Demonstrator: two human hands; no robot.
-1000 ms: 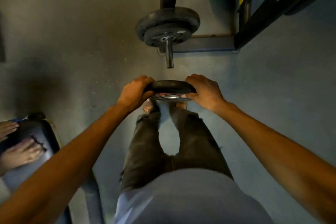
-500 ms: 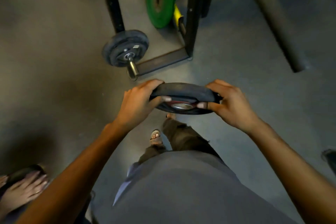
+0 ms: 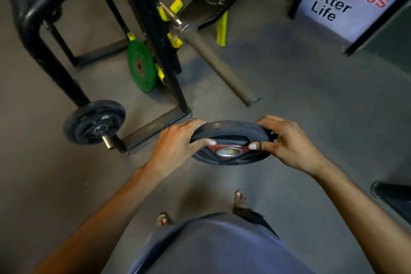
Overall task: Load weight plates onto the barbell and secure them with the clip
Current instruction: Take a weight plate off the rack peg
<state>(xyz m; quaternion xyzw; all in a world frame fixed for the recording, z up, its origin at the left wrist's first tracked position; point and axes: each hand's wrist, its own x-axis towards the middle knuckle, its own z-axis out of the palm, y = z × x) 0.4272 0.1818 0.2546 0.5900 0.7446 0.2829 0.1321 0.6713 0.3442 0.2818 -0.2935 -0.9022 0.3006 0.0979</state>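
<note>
Grey hard floor [image 3: 311, 100]: carries black tubular steel rack frame [image 3: 153, 124], white lettered signboard [image 3: 347, 2], person's two sandalled feet [image 3: 163, 219].

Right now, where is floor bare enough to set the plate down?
Bare floor lies between the barbell sleeve and the sign, beyond the right hand; another patch left of the left hand, nearer than the black plates. Both hands grip the weight plate. Around the rack and green plate it is crowded.

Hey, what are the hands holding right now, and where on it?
A black weight plate, gripped at opposite edges: left hand on its left rim, right hand on its right rim.
</note>
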